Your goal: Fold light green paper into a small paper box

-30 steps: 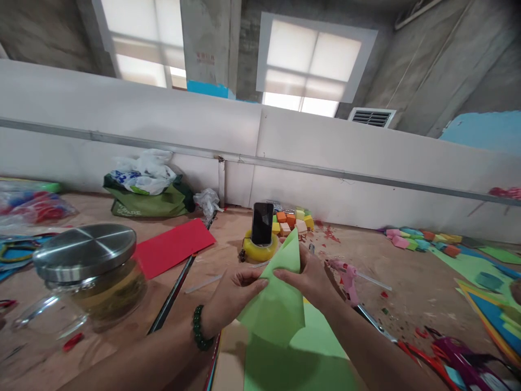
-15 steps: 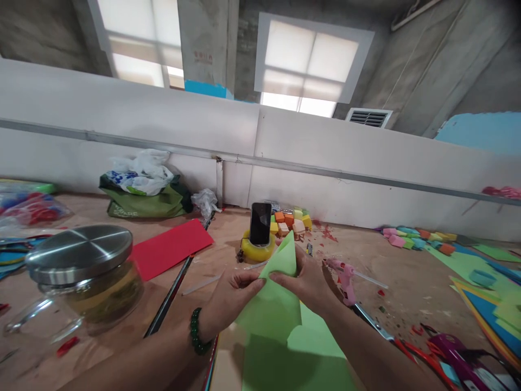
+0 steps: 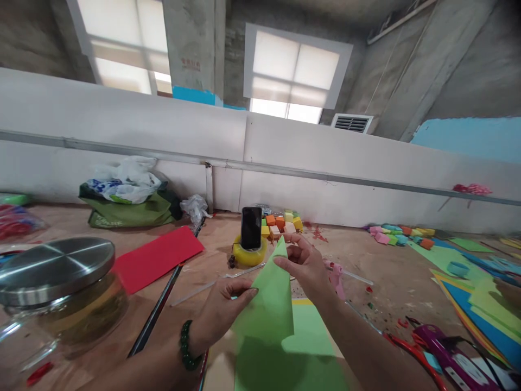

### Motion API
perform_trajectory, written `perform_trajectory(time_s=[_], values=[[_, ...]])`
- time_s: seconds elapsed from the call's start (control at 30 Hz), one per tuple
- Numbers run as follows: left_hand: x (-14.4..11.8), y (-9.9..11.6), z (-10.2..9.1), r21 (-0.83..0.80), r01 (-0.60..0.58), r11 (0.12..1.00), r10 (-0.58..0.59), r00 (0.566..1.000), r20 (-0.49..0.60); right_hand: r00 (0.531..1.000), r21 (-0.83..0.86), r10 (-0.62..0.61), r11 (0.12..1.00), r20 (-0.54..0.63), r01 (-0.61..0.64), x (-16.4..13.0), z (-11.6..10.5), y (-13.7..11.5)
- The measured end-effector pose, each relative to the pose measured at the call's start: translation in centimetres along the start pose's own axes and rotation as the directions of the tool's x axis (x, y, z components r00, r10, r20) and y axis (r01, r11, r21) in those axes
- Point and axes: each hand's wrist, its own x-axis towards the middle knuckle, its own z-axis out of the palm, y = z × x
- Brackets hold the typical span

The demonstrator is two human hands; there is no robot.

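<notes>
Both my hands hold a light green paper sheet (image 3: 273, 304), folded up into a point, over the brown table. My left hand (image 3: 226, 307), with a green bead bracelet on its wrist, pinches the fold's left edge. My right hand (image 3: 306, 266) pinches the sheet near its tip. The lower part of the sheet lies flat toward me. Just beyond the tip stands a black phone (image 3: 251, 228) propped in a yellow tape roll (image 3: 247, 255).
A glass jar with a steel lid (image 3: 57, 288) stands at left, beside a red sheet (image 3: 157, 258) and a black rod (image 3: 160, 309). Coloured foam blocks (image 3: 283, 224), a pink glue gun (image 3: 336, 274), scissors (image 3: 442, 353) and stacked coloured sheets (image 3: 476, 288) lie to the right. A white partition (image 3: 366, 179) backs the table.
My right hand slid up the fold toward the paper's tip, while my left hand moved slightly down its edge. The camera shifted, so the scene sits further left.
</notes>
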Motion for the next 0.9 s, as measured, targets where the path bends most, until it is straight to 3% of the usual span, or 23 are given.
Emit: perform_trajectory(time_s=[0.43,0.6,0.9], values=[[0.11,-0.29,-0.01,0.027,0.0,1.0,0.003,0.995,-0.1,0.995,0.02,-0.072,0.997,-0.069,0.074,0.28,-0.45,0.07],[-0.17,-0.03,-0.11,0.091,-0.052,0.995,0.065,0.987,-0.146,0.987,0.029,-0.104,0.994,-0.122,0.108,0.52,-0.58,0.31],[-0.34,0.18,0.09,0.058,-0.018,0.998,0.024,0.994,-0.11,0.973,0.045,-0.131,0.989,-0.188,0.142,0.64,-0.78,0.13]])
